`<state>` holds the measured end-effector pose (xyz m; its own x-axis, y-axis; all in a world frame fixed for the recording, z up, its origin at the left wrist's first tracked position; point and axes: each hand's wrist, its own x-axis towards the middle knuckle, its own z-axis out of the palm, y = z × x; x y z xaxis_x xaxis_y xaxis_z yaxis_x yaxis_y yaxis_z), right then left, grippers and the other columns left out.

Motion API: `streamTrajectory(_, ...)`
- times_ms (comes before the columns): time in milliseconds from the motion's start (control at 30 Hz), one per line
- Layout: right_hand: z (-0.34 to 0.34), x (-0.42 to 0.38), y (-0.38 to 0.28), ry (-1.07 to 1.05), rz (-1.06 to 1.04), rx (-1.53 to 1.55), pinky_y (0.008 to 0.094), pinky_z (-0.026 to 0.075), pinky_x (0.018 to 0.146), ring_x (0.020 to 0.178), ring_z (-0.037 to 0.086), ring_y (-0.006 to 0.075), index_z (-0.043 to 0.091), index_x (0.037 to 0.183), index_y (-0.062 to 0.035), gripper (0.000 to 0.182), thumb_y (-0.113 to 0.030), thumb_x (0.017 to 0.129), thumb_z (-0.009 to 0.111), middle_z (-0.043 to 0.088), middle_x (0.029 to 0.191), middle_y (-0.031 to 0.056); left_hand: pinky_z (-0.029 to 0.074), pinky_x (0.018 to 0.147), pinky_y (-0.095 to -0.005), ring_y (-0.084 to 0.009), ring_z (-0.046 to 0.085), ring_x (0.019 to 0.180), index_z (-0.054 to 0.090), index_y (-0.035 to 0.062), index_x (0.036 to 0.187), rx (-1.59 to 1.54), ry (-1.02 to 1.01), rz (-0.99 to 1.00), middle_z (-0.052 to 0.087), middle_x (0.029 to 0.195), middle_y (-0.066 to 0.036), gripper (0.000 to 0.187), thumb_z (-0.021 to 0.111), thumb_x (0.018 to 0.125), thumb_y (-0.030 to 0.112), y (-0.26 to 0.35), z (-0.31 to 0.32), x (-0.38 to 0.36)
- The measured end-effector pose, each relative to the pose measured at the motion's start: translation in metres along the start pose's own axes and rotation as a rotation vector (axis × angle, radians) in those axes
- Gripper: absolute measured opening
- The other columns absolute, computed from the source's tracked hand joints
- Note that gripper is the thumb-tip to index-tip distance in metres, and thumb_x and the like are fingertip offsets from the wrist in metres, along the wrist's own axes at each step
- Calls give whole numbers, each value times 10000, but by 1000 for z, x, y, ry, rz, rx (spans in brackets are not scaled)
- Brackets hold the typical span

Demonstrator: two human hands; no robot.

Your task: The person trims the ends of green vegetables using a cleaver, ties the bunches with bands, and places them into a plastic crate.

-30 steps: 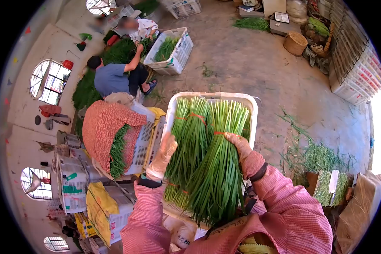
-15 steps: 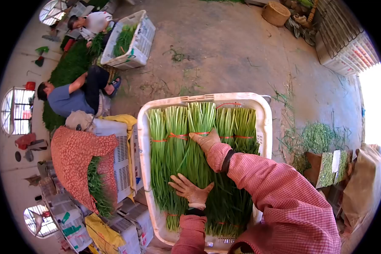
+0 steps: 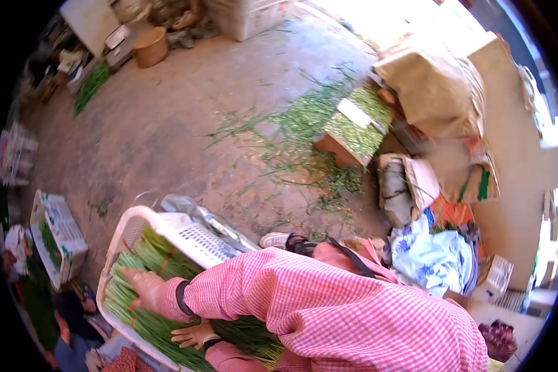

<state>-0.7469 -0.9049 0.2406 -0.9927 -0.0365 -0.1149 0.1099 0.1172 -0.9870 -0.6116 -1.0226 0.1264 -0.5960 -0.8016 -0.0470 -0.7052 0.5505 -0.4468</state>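
Observation:
Green leafy bundles (image 3: 158, 248), tied with red bands, lie in a white plastic crate (image 3: 133, 214) at the lower left. My right hand (image 3: 144, 286) rests on the bundles' pale stalk ends near the crate's far left side, its fingertips partly out of sight. Lower down, my left hand (image 3: 193, 335) lies on the leaves with its fingers spread. Both forearms wear pink checked sleeves, and the right sleeve covers part of the crate.
A cardboard box (image 3: 338, 146) bears cut trimmings, with more scattered on the floor. Blue-white cloth (image 3: 431, 257) and a tan covered pile (image 3: 434, 80) are at the right. Another white crate (image 3: 68, 239) and a co-worker (image 3: 71, 341) are at the left.
The view has swung to the right, so the crate and both hands now appear at the lower left. Both hands remain on the bundles.

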Motion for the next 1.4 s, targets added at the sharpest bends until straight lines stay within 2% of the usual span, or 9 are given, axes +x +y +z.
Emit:
streamTrajectory(167, -179, -131, 37, 8, -37, -44, 362, 375, 922, 1085, 474, 328, 437, 1205, -20, 496, -232, 774, 562, 502, 1152, 204, 323, 950, -440, -341, 175, 1293, -30, 48, 1376, -71, -177, 272, 15, 1431, -177, 1215, 701, 566, 582, -23, -26, 42)
streamTrajectory(267, -277, -279, 131, 64, 592, -397, 360, 453, 786, 937, 574, 288, 571, 1058, -42, 335, -154, 744, 543, 602, 978, 170, 336, 953, -415, -365, 295, 1212, 130, 3, 1335, -198, -122, 483, 183, 1371, -209, 1030, 647, 650, 573, -46, -48, 41)
streamTrajectory(333, -344, -410, 142, -601, 727, -1038, 349, 483, 723, 876, 606, 282, 635, 940, -60, 251, -110, 718, 530, 623, 920, 159, 359, 944, -404, -373, 437, 1110, 323, -27, 1277, -403, 314, 744, 399, 1275, -214, 912, 606, 678, 599, -61, -35, 31)
streamTrajectory(367, -357, -452, 143, -652, 794, -1063, 349, 482, 727, 878, 605, 281, 634, 943, -62, 252, -116, 720, 530, 622, 923, 158, 365, 942, -378, -336, 446, 1115, 348, -31, 1262, -628, 206, 803, 427, 1244, -227, 914, 612, 664, 607, -64, -76, -33)
streamTrajectory(533, -358, -523, 153, 336, 1076, -491, 353, 475, 744, 893, 598, 277, 631, 959, -75, 260, -145, 731, 528, 620, 934, 153, 313, 977, -392, -337, 300, 1231, 209, -35, 1327, -943, -829, 1042, 255, 1357, -220, 892, 656, 719, 440, -34, -85, -178)
streamTrajectory(633, -336, -570, 156, 512, 1104, -352, 355, 471, 755, 901, 595, 275, 629, 969, -82, 265, -162, 737, 528, 619, 941, 151, 313, 975, -375, -333, 292, 1230, 275, -87, 1280, -462, -195, 1156, 293, 1317, -243, 843, 705, 690, 335, -12, -63, -210)
streamTrajectory(800, -248, -682, 167, 399, 1352, -187, 359, 464, 772, 916, 589, 270, 625, 985, -95, 274, -191, 748, 527, 617, 952, 146, 388, 905, -361, -313, 422, 1128, 377, -69, 1226, -570, 185, 1178, 431, 1205, -227, 652, 682, 733, 227, -4, -27, -228)
streamTrajectory(1200, -229, -751, 208, 658, 1514, 164, 367, 448, 814, 950, 574, 260, 617, 1023, -125, 299, -261, 774, 524, 612, 980, 135, 410, 862, -344, -284, 460, 1057, 404, -59, 1204, -174, -801, 1524, 473, 1141, -200, 573, 656, 752, 188, 81, -8, -406)
streamTrajectory(1400, -283, -800, 290, 270, 1383, 26, 380, 450, 831, 1018, 539, 272, 597, 1073, -157, 323, -297, 795, 511, 565, 1093, 112, 421, 841, -335, -269, 479, 1021, 417, -53, 1192, 11, -891, 1450, 493, 1109, -187, 534, 644, 762, 168, 117, 16, -511)
